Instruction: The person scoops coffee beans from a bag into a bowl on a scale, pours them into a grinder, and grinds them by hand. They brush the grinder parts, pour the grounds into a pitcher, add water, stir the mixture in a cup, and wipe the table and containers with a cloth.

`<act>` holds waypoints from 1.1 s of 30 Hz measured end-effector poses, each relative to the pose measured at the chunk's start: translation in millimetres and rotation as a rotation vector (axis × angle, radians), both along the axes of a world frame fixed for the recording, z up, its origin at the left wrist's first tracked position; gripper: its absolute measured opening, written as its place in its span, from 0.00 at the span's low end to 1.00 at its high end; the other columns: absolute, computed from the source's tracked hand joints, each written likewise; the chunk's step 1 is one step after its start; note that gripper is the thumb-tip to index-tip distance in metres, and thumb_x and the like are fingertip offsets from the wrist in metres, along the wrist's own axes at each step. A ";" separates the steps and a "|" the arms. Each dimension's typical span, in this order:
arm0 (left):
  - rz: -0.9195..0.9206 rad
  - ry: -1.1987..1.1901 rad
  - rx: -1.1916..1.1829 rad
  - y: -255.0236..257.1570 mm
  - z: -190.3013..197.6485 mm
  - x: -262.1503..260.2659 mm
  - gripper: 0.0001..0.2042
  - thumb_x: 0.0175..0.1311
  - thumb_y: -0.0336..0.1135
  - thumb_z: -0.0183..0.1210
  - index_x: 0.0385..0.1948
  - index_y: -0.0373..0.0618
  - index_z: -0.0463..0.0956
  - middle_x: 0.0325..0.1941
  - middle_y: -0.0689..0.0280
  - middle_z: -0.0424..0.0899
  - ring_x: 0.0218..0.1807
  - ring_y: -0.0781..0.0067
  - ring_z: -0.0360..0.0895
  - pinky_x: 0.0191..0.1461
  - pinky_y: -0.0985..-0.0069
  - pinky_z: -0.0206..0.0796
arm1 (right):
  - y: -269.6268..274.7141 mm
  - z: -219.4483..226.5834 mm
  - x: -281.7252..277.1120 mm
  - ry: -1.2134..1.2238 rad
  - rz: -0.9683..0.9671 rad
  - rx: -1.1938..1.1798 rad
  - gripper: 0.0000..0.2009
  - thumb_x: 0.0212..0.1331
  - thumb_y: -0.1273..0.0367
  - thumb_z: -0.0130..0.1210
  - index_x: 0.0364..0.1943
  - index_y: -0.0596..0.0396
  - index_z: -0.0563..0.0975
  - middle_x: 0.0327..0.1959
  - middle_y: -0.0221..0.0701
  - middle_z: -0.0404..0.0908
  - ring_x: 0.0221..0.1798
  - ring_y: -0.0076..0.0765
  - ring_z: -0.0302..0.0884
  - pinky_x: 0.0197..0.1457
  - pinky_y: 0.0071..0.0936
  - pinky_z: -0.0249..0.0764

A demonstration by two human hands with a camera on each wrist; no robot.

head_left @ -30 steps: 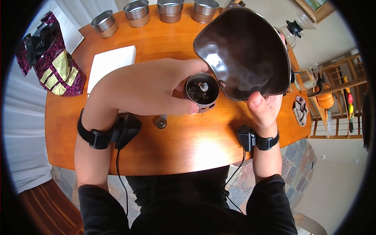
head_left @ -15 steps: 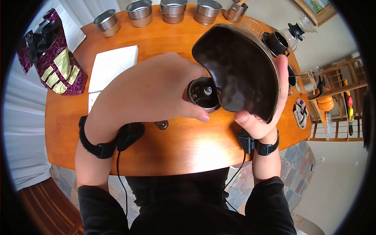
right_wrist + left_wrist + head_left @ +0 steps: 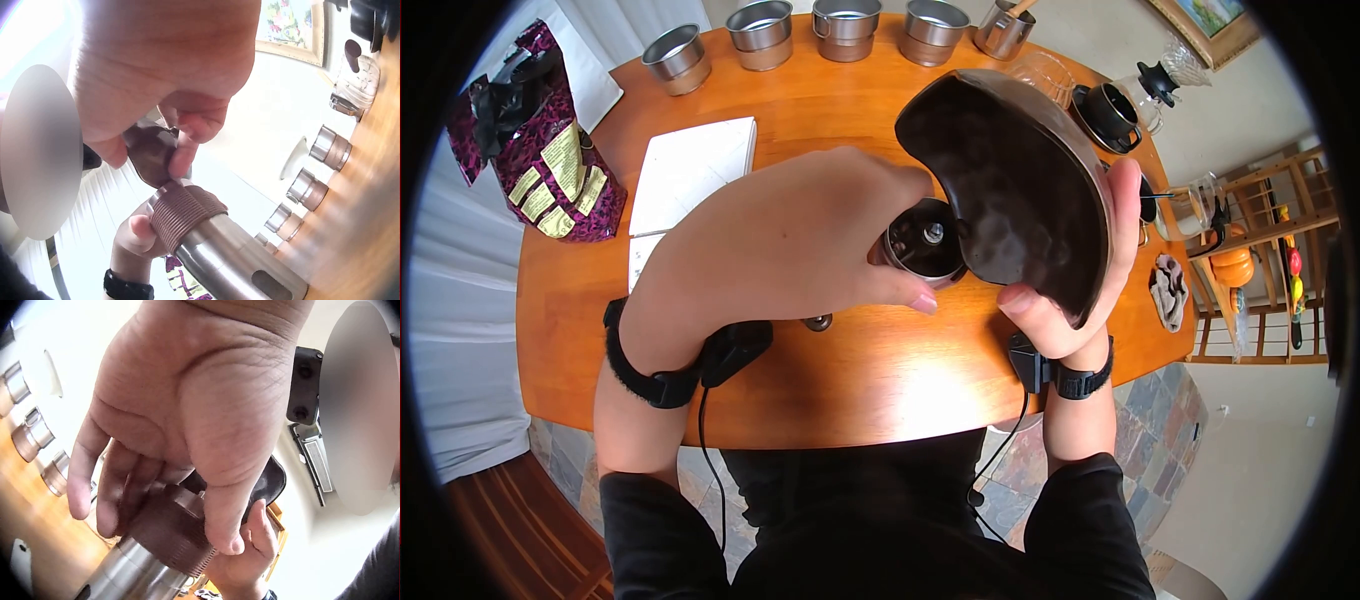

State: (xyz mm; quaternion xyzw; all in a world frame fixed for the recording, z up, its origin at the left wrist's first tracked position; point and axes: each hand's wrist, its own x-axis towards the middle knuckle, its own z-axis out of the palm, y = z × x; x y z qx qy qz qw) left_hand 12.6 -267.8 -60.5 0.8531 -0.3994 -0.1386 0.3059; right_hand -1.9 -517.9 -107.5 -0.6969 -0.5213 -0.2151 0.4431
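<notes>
My left hand (image 3: 790, 235) grips a hand coffee grinder (image 3: 897, 262) round its ribbed brown collar. In the right wrist view the grinder's steel body (image 3: 231, 256) stands tilted, with an oval window low on its side. Dark beans lie in the open top around a metal shaft (image 3: 933, 233). My right hand (image 3: 1080, 300) holds a glossy dark brown dish (image 3: 1020, 200), thumb at the near edge and fingers along the outside. The dish is tipped toward the grinder, its narrow lip at the rim. Its visible inner surface shows no beans.
A small round knob (image 3: 818, 323) lies by my left wrist camera. Left are a white booklet (image 3: 690, 175) and a purple bag (image 3: 565, 165). Several steel cups (image 3: 847, 30) line the back edge. To the right are a black cup (image 3: 1108, 115) and a crumpled cloth (image 3: 1168, 292).
The dish has tipped more steeply toward the grinder, and its near edge has come down. A bean at its lip no longer shows. The grinder has shifted slightly right and toward me.
</notes>
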 end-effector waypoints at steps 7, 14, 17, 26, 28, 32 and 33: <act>0.005 -0.054 0.039 0.6 0.8 -4.5 0.28 0.51 0.45 0.72 0.50 0.36 0.75 0.42 0.51 0.84 0.44 0.48 0.81 0.50 0.63 0.71 | -0.8 5.1 -4.5 -0.020 -0.033 -0.067 0.63 0.45 0.54 0.76 0.77 0.51 0.38 0.72 0.47 0.61 0.72 0.48 0.63 0.74 0.43 0.59; 0.033 -0.222 -0.043 1.5 -4.2 -9.3 0.26 0.54 0.46 0.69 0.47 0.37 0.74 0.39 0.51 0.82 0.44 0.46 0.79 0.48 0.60 0.70 | 3.5 5.4 -8.8 -0.049 -0.093 -0.079 0.58 0.48 0.62 0.73 0.77 0.52 0.39 0.71 0.48 0.62 0.72 0.48 0.63 0.73 0.42 0.60; 0.043 -0.203 -0.064 1.4 -3.2 -9.0 0.26 0.54 0.47 0.69 0.48 0.37 0.74 0.38 0.51 0.82 0.43 0.47 0.79 0.47 0.60 0.70 | 2.9 5.8 -7.5 -0.063 -0.087 -0.083 0.57 0.49 0.65 0.71 0.77 0.50 0.38 0.72 0.49 0.61 0.72 0.48 0.63 0.73 0.42 0.60; 0.062 -0.168 -0.009 1.6 -0.7 -9.9 0.29 0.53 0.48 0.71 0.53 0.39 0.74 0.43 0.52 0.82 0.48 0.49 0.79 0.52 0.64 0.69 | 8.0 9.9 -14.9 -0.062 -0.185 -0.145 0.55 0.51 0.76 0.64 0.78 0.47 0.35 0.73 0.49 0.58 0.73 0.48 0.62 0.74 0.44 0.58; 0.056 -0.160 0.008 1.8 -1.9 -9.4 0.29 0.53 0.48 0.71 0.53 0.39 0.74 0.44 0.52 0.82 0.49 0.49 0.78 0.52 0.63 0.69 | 8.0 9.2 -11.7 -0.079 -0.163 -0.133 0.55 0.51 0.76 0.64 0.78 0.50 0.36 0.74 0.49 0.58 0.73 0.48 0.61 0.74 0.44 0.58; 0.067 -0.174 0.010 -0.2 -1.7 -7.3 0.28 0.53 0.46 0.71 0.52 0.39 0.74 0.42 0.53 0.83 0.48 0.48 0.79 0.53 0.64 0.69 | 9.3 8.3 -9.4 -0.122 -0.169 -0.130 0.52 0.53 0.73 0.65 0.78 0.54 0.39 0.73 0.49 0.59 0.74 0.48 0.60 0.75 0.44 0.56; 0.079 -0.126 0.057 -1.2 0.3 -6.9 0.27 0.53 0.46 0.71 0.51 0.40 0.75 0.40 0.53 0.83 0.47 0.47 0.79 0.52 0.64 0.69 | 13.2 4.2 -12.1 0.121 -0.148 0.095 0.49 0.54 0.74 0.64 0.77 0.56 0.43 0.73 0.50 0.59 0.73 0.49 0.62 0.74 0.43 0.58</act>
